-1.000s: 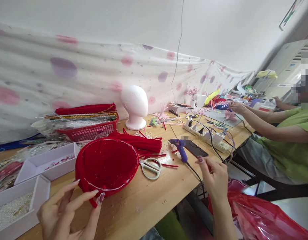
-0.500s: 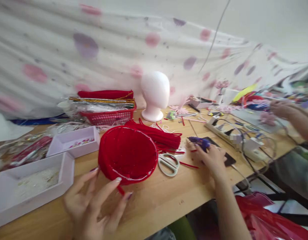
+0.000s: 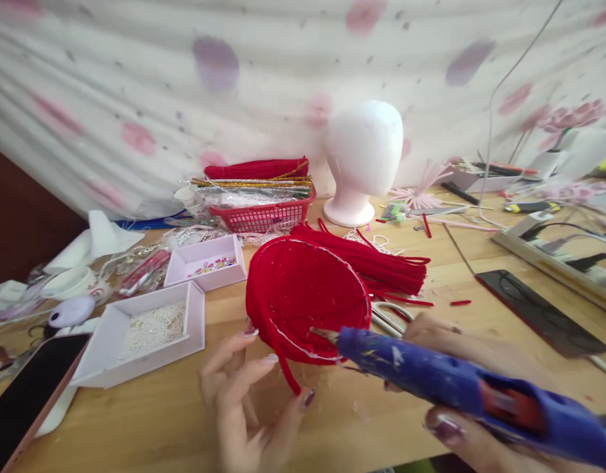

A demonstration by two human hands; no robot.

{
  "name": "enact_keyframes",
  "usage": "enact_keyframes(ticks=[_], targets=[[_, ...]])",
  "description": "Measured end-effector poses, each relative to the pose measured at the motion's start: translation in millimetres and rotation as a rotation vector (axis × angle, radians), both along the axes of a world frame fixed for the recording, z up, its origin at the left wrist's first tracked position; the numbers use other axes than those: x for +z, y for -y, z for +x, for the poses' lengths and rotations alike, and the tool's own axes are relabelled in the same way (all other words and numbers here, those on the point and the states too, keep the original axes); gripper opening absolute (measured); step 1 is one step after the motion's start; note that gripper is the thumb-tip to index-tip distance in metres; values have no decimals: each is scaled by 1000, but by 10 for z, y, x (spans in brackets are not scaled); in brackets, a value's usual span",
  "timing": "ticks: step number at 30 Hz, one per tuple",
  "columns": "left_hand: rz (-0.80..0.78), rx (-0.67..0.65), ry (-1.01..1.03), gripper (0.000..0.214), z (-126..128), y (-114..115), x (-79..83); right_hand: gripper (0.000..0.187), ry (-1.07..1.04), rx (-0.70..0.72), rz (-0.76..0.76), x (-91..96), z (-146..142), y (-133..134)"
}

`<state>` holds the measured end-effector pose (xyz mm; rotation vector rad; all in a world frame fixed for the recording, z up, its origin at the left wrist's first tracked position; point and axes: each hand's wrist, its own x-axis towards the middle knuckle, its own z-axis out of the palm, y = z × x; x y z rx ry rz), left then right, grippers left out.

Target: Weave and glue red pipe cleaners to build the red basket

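A bowl-shaped red fuzzy cap (image 3: 307,295) sits on the table with its hollow side towards me. White glue-like traces run along its rim, and a red pipe-cleaner strip (image 3: 287,368) hangs off the near edge. My left hand (image 3: 253,401) is at the cap's lower left, fingers apart, fingertips at its side and the thumb beside the strip's loose end. In my right hand (image 3: 460,394) is a blue hot glue gun (image 3: 421,374), its metal nozzle over the cap's near rim. White-handled scissors (image 3: 389,318) lie partly hidden behind the gun and cap.
A bundle of red pipe cleaners (image 3: 381,263) lies behind the cap. White trays (image 3: 197,328) of beads and gems stand left, near a phone (image 3: 31,394). A white foam head (image 3: 364,157) and red basket (image 3: 263,213) stand behind. A power strip (image 3: 559,263) lies right.
My right hand has lifted the glue gun from the black pad on the right and brought it over to the cap. The view has turned left; my left hand stays by the cap.
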<state>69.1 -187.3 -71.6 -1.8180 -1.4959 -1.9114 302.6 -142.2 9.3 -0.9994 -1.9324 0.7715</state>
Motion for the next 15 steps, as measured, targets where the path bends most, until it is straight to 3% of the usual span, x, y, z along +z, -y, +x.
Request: enact_keyframes(ticks=[4,9,15], targets=[[66,-23,238,50,81,-45,26,24,14,149,46,220,-310,-196],[39,-104,103,65,-27,-45,1,37,78,155,6,229,-380,-292],[93,20,153,48,21,-98,25,38,123,181,-106,247,-446,-341]])
